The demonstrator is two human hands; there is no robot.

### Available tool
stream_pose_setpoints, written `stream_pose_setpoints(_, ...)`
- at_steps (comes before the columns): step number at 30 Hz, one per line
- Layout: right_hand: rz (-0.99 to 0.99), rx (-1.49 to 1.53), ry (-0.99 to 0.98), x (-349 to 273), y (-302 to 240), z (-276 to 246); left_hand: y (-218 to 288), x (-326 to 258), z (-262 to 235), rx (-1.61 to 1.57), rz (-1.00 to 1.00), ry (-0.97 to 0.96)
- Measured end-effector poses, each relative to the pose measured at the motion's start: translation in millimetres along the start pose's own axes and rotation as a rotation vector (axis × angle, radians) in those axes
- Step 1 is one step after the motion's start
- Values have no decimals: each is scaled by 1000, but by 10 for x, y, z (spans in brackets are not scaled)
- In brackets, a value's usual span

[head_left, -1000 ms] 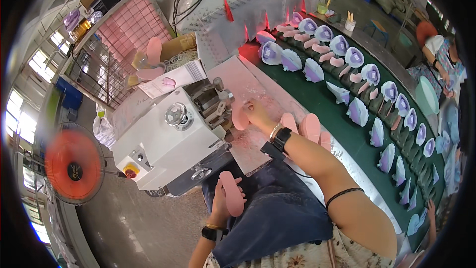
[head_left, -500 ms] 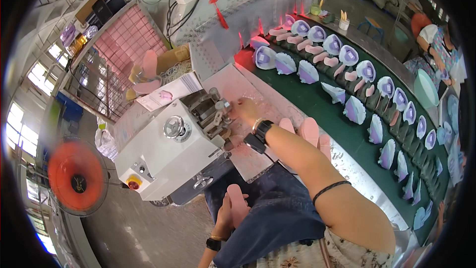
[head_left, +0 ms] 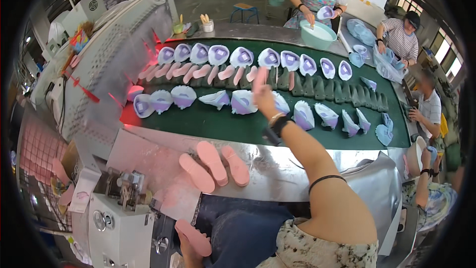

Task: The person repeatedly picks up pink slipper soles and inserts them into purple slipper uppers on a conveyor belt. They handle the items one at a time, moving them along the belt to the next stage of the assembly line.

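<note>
From head height, the wide view looks down and across a green belt [head_left: 213, 125].

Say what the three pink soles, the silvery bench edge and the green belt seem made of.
Pink soles: probably foam or rubber, judging by matte, even colour. Bench edge: likely metal; glossy, streaked reflections. Green belt: perhaps rubber or plastic; smooth, few highlights.

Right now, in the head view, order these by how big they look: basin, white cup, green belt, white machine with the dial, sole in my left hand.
1. Green belt
2. White machine
3. Sole and basin: too alike to rank, as the sole is nearer
4. White cup
</note>
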State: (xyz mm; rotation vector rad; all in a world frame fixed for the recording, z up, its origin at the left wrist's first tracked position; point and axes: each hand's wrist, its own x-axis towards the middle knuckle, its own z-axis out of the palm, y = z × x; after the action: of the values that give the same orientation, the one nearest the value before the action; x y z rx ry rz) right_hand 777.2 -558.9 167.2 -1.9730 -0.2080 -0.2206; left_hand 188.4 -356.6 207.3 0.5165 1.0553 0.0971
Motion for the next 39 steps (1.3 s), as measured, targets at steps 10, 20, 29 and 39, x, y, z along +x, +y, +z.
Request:
stream_pose_setpoints(10, 211, -426, 41, 304, 903, -1296, 142, -32, 506, 167, 62, 28)
stream_pose_setpoints(20, 31, -811, 196, 784, 1116, -2024, -56, 150, -260, 131, 2, -318)
stream_pose_setpoints(29, -338, 116, 50, 57, 596, -615, 7, 15, 593, 15, 14, -165)
stream_pose_setpoints(39, -240, 170, -1209, -3279, -2253, 451, 100, 94, 515, 150, 525, -107)
